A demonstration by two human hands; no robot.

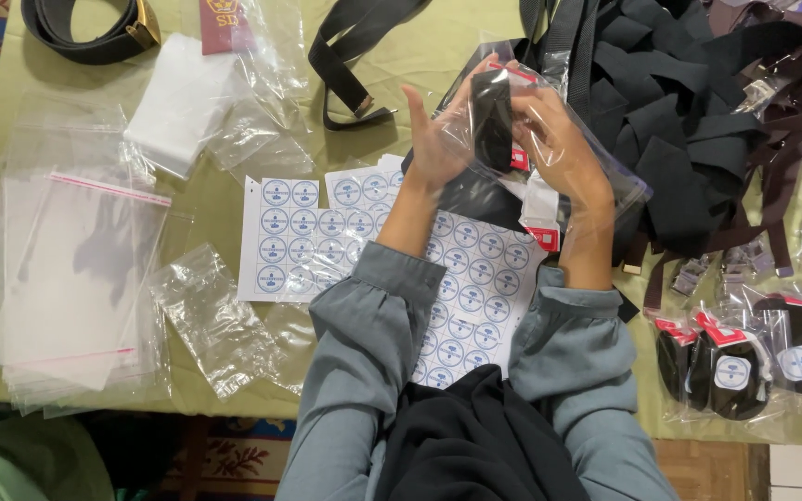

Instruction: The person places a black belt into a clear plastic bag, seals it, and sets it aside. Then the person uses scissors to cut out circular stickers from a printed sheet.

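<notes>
Belt (492,116) in bag (596,158) between both hands (498,139)

Light is even and fairly bright, falling from above, so the olive counter (420,56) reads clearly with only soft, short shadows. Glare shows as pale streaks on the clear plastic bag (563,139) held up between the hands, and on the stack of empty bags (67,278) at the left. The pile of black belts (689,121) at upper right is so dark that folds merge. Focus is sharp at the centre; the sticker sheets (475,278) are crisp. Edges bend slightly, and the corners look softer.
</notes>
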